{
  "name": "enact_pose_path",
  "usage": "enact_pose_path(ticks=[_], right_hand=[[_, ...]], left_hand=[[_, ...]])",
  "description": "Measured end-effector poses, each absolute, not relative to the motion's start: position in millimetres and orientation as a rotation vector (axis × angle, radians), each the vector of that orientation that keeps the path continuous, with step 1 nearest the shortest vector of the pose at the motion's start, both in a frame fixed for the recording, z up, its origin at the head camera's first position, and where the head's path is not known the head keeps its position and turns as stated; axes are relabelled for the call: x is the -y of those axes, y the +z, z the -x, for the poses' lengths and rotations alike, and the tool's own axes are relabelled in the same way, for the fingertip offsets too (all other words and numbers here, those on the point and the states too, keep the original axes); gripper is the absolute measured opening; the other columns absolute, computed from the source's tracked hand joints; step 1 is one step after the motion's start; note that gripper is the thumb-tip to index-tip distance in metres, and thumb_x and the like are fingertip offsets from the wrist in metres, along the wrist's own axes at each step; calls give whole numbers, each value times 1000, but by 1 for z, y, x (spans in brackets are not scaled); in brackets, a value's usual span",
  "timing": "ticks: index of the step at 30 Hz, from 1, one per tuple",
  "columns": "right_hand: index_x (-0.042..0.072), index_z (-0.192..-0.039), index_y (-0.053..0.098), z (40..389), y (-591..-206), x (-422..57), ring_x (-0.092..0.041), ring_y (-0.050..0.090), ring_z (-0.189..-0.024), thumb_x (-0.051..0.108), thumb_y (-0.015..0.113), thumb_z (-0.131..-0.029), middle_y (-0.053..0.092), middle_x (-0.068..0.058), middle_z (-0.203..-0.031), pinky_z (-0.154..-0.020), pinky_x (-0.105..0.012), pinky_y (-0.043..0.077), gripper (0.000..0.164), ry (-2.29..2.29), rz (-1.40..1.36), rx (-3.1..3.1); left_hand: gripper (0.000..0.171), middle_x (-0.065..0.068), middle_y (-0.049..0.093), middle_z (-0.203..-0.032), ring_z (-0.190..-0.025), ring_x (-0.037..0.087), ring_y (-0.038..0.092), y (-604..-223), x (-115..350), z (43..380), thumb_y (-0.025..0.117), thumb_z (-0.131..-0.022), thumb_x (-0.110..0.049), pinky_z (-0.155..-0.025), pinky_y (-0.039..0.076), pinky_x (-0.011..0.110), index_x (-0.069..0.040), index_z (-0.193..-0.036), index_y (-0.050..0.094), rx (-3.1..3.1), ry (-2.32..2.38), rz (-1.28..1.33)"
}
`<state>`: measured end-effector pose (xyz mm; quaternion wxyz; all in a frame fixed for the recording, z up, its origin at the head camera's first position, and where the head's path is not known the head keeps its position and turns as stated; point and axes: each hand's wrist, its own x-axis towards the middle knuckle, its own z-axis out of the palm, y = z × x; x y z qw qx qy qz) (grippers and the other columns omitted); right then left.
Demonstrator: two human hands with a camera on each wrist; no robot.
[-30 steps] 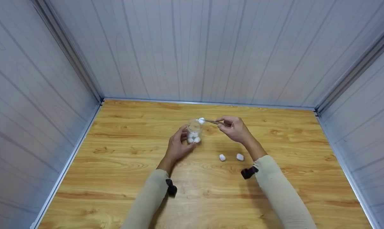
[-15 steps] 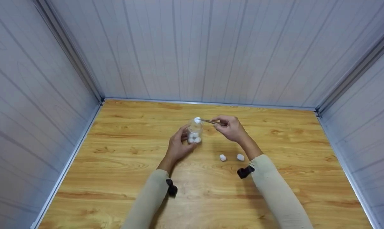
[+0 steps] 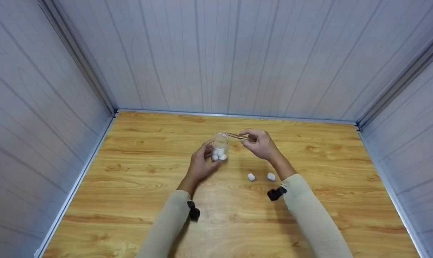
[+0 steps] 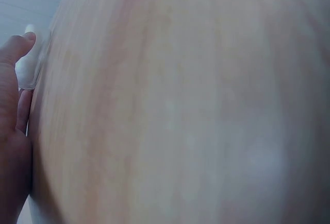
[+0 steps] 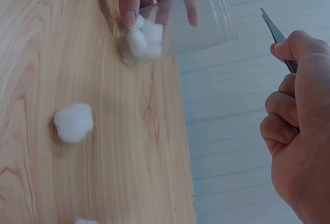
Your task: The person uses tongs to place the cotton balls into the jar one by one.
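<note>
Cotton ball (image 5: 152, 32) off tweezers (image 5: 276, 31) (right-wrist view clearest).

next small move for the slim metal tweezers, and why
Probably lower the slim metal tweezers to the round white cotton ball nearer the clear cylindrical jar: the tweezers hold nothing visible, that ball and another white one lie on the wooden table, and the jar has room toward its mouth.

I'd call this a small work booth, lab-like rather than homely (which building it stands in, I can't tell from here). Pale streaked panels, a back wall (image 3: 216, 57), a left wall (image 3: 29, 107) and a right wall (image 3: 417, 125), hem in one wood-grain tabletop (image 3: 130, 208); a metal strip (image 3: 236, 115) edges it, and worn black wrist cameras (image 3: 194, 212) add the lab air.
</note>
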<state>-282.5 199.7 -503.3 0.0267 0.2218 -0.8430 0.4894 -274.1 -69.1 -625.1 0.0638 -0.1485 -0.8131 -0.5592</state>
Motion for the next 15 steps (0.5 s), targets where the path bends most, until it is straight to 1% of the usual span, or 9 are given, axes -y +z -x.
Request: enact_pose_path(ticks=[6,15], right_hand=[[2,-126,83,280,-502,-201,-2,30,-58,3,71,-105,41,8,-64,-58,-22,31,24,1502,-681,2606],[3,-129,81,277,-505,-209,-2,30,-58,2,71,-106,43,7,-64,-59,-20,31,25,1530,-666,2599]], left_hand=[[84,25,69,-144,-133,42,74,-624,69,273,92,-87,-5,-117,66,47,-9,-162,55,2458,-1697,445],[83,26,70,-140,-131,42,75,-622,70,273,93,-85,-5,-115,66,47,-6,-160,55,2452,-1674,457]])
